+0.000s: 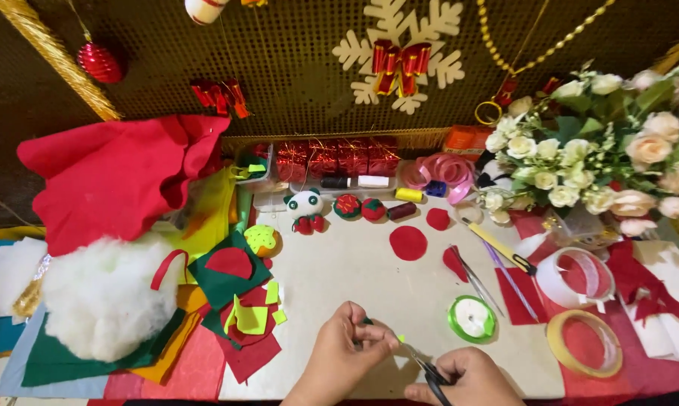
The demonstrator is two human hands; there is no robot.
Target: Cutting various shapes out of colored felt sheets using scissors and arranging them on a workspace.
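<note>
Our left hand pinches a small green felt piece low on the table. Our right hand grips scissors, blades touching it, beside the green ribbon spool.

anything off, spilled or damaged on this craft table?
Nothing looks damaged. Felt scraps and white stuffing sprawl loosely at the table's left edge. Left hand holds a small piece; right hand works scissors.

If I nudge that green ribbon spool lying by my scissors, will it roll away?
Probably not: the green ribbon spool lies flat on its side on the table, so it should slide. It looks light, likely shifting easily. Stood on edge, it could roll.
</note>
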